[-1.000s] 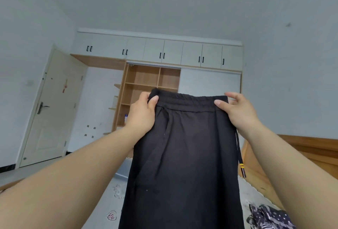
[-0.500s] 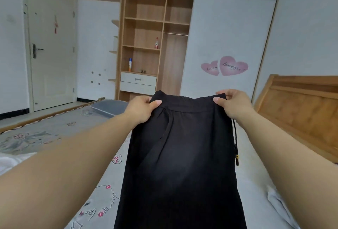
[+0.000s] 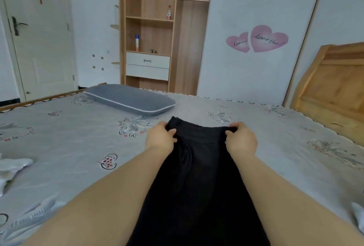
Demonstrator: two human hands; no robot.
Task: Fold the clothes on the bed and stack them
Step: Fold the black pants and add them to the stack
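Pinching waistband corners of black pants (image 3: 199,177) with left hand (image 3: 160,138) and right hand (image 3: 241,140), spread on bed (image 3: 69,137) just this side of grey pillow (image 3: 130,99); soft, limp, light, likely best gripped at waistband.

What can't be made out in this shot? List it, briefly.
Head view only:
- Black trousers: lower end cut off by the bottom edge; sides covered by both forearms.
- Left hand and right hand: fingertips in each grip tucked behind the waistband.
- White garment: cut off by the left edge, blurred.
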